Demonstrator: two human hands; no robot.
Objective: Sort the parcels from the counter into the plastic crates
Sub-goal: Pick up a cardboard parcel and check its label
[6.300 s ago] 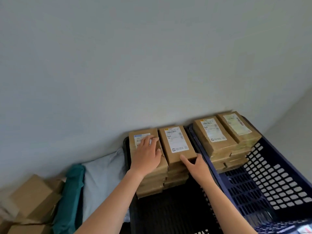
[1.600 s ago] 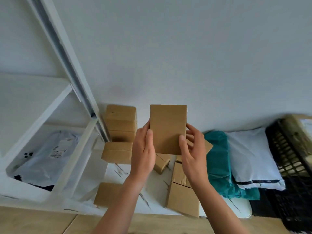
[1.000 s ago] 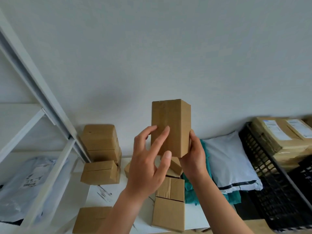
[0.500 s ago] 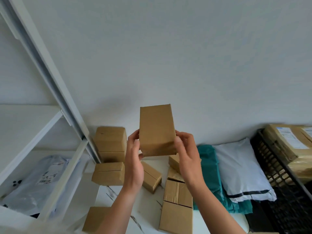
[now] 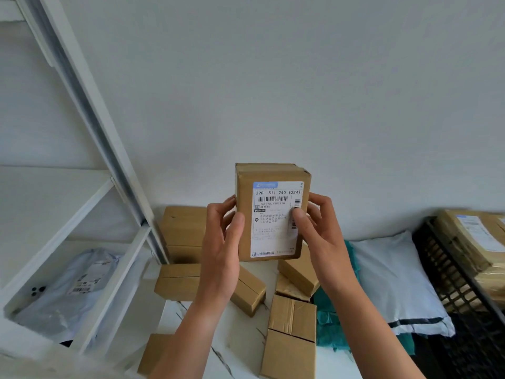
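Observation:
I hold a small brown cardboard parcel [image 5: 273, 214] upright in front of me, its white shipping label facing me. My left hand [image 5: 222, 250] grips its left edge and my right hand [image 5: 318, 231] grips its right edge, thumb on the label. Below, several brown parcels [image 5: 292, 318] lie scattered on the white counter [image 5: 240, 340]. A black plastic crate [image 5: 448, 272] at the right holds stacked labelled parcels [image 5: 475, 239].
A white poly mailer [image 5: 393, 280] lies over a teal bag [image 5: 328, 321] between the counter and the crate. Stacked boxes [image 5: 183, 231] stand against the wall. A white shelf frame [image 5: 90, 105] at the left holds a grey mailer bag [image 5: 71, 285].
The parcel has been turned in my hands, and its labelled face now points at me. Earlier I had both hands on stacked parcels in the crates.

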